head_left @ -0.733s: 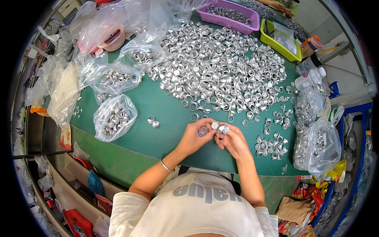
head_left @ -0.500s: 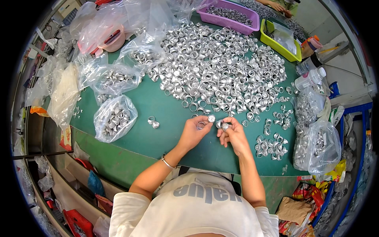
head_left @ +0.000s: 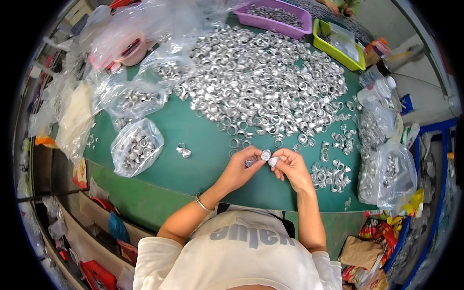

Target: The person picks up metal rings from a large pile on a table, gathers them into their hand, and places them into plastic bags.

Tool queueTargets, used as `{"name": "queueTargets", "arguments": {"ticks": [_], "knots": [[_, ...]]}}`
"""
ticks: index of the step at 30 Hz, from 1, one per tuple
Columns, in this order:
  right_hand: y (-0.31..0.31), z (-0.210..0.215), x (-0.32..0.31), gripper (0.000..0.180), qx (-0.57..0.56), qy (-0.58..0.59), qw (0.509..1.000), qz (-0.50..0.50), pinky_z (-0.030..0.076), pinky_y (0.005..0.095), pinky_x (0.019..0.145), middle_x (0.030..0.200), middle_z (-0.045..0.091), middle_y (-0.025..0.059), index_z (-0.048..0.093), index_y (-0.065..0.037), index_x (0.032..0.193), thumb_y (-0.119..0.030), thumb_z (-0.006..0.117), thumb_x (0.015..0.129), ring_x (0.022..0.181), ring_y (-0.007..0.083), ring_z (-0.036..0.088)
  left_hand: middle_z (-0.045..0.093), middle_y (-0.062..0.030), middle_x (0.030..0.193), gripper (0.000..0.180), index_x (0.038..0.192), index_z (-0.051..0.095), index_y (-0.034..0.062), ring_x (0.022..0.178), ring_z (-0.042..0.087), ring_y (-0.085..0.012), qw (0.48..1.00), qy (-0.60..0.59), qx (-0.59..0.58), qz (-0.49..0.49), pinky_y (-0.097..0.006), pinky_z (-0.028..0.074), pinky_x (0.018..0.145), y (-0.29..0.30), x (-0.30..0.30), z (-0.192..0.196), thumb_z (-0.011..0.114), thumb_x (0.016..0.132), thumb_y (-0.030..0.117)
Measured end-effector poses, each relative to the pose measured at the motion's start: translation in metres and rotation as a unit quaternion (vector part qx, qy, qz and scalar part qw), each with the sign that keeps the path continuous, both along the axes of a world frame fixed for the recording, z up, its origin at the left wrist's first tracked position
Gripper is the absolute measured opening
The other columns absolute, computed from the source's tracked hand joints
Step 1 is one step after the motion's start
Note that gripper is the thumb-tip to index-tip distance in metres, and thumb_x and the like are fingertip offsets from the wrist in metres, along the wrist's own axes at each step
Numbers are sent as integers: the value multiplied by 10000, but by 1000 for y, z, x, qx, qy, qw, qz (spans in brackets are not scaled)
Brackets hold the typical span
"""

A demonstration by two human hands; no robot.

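Hands meet over the near table [head_left: 193,159] edge, left hand [head_left: 241,166] pinching a ring [head_left: 265,154], right hand [head_left: 291,166] pinching another ring [head_left: 273,161], just near of the ring pile [head_left: 266,82]

Clear plastic bags [head_left: 137,147] of silvery rings lie left; colourful crinkled wrappers [head_left: 374,241] sit bottom right.

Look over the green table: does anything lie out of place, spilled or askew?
Mostly no. The silver rings lie in one loose heap, with strays trailing toward the right edge. Two rings sit alone beside a clear bag. The left hand and right hand each hold a small silver piece.
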State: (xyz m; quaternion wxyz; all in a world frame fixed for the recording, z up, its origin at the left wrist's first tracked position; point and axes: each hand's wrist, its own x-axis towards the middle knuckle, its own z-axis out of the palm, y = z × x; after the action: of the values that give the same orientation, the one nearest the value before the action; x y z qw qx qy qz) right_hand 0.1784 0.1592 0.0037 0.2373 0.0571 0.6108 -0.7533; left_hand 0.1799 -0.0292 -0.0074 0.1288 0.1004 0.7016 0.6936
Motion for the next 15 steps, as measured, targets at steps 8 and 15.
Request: {"name": "queueTargets", "arguments": {"ticks": [8,15], "knots": [[70,26,26,168,297,46,953,-23,412,228,471,683,644,53,665,26,951,-12,563,823,527,91,546,555,-117,855,164,952,599,16,725,573,-295,959,210,-116,-153,-374,449,629,63,-9,8,622,790,10],[114,37,6,50,704,174,686,-50,490,419,599,694,640,155,616,-31,723,-75,639,723,680,324,640,565,-141,894,92,886,594,22,792,609,-343,899,296,-267,-182,-452,483,638,145,-34,-3,553,805,36]]}}
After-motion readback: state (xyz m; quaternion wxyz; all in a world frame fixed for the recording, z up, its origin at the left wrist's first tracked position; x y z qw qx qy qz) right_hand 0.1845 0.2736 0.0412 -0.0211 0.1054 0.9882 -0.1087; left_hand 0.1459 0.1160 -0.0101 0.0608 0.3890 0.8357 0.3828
